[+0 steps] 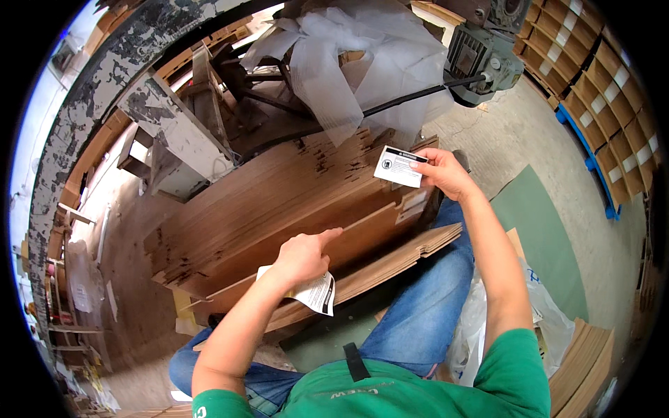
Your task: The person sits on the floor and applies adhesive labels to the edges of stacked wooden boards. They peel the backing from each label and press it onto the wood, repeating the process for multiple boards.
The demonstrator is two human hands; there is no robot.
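Between thumb and fingers, my right hand (449, 174) pinches a small white label (398, 169) with a black band along its top, over the right end of the brown boards. Lower and to the left is my left hand (301, 258), its index finger stretched toward the edge of an upright brown panel (373, 224). Its other fingers are curled over a printed white paper sheet (320, 295) that hangs out beneath the palm. Behind the panel lies a stack of brown boards (237, 195) with ragged notches. Thin brown strips (411, 252) lean in front, near my knees.
Crumpled translucent plastic sheeting (376, 63) spills over the far side, next to a grey motor (481, 59). A chipped painted beam (77, 132) arches at the left. Cardboard cartons (613, 97) stand on a blue pallet (592, 164). A plastic bag (550, 320) lies by my right arm.
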